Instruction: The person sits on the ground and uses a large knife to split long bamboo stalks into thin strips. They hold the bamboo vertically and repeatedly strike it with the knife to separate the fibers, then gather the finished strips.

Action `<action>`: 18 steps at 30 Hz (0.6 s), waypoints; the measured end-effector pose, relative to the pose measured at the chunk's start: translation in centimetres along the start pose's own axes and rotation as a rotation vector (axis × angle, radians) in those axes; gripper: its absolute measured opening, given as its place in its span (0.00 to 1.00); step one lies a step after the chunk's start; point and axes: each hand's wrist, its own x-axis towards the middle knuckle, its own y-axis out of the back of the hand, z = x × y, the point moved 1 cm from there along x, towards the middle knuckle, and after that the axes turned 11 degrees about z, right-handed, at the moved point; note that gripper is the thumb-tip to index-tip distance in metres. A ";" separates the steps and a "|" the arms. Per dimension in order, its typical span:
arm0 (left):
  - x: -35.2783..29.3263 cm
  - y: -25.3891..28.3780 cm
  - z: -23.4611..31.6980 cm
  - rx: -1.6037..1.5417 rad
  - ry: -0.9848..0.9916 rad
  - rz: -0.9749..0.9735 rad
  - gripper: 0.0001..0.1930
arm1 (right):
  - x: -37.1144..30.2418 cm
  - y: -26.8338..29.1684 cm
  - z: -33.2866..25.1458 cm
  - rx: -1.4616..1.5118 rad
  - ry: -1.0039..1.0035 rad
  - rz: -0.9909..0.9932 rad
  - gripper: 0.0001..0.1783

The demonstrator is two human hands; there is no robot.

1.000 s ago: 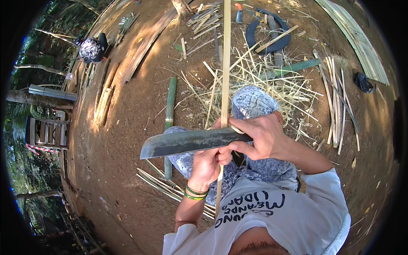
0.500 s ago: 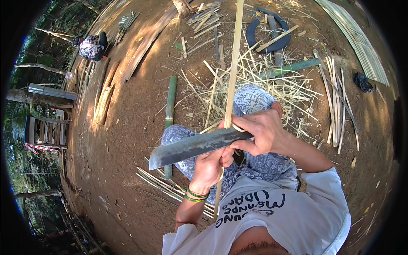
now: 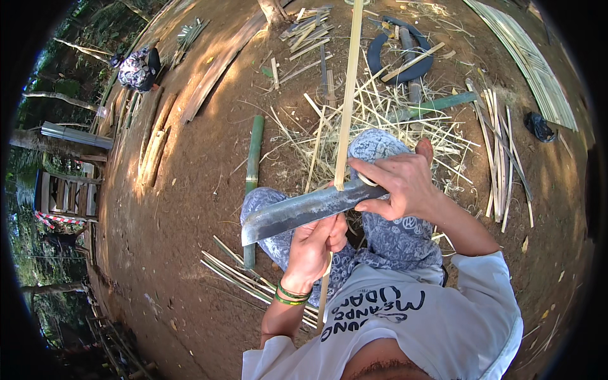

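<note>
My right hand (image 3: 405, 182) is closed on the handle end of a machete (image 3: 297, 214), whose broad dark blade points left across my knees. A long pale bamboo strip (image 3: 350, 88) stretches from far ahead down to the blade, meeting its upper edge near the right hand. Below the blade, my left hand (image 3: 315, 248) pinches the strip, and its lower length (image 3: 323, 291) hangs on toward my shirt. Part of the left fingers is hidden behind the blade. A small pale curl (image 3: 366, 180) shows beside my right fingers.
Thin shavings and split strips (image 3: 380, 104) are heaped in front of my knees. A green bamboo pole (image 3: 253, 155) lies to the left, and a dark tyre-like ring (image 3: 376, 57) lies ahead. Bundled strips (image 3: 500, 152) rest at right. Another person (image 3: 138, 69) is crouched at far left.
My right hand and the machete have shifted slightly to the right, and the blade tip has moved away from the left. The left hand stays on the bamboo strip.
</note>
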 end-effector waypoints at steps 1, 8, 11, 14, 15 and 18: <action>0.0 0.2 0.0 0.004 -0.007 -0.018 0.23 | 0.1 0.2 0.0 -0.018 0.013 0.005 0.37; -2.4 3.0 0.1 -0.182 0.030 0.070 0.27 | 0.2 4.4 7.4 -0.113 -0.640 0.157 0.30; -0.3 1.3 0.9 -0.255 0.020 0.050 0.27 | -1.5 2.3 3.8 0.103 -0.454 0.002 0.29; 1.4 0.6 0.6 -0.195 0.016 -0.018 0.28 | -1.3 1.1 -0.8 0.201 -0.307 -0.071 0.31; 1.6 0.3 0.4 -0.176 0.026 -0.024 0.28 | -1.2 0.8 -1.6 0.256 -0.297 -0.107 0.32; 1.4 -0.1 0.1 -0.110 -0.001 -0.001 0.28 | -1.0 -0.4 -2.5 0.268 -0.234 -0.033 0.34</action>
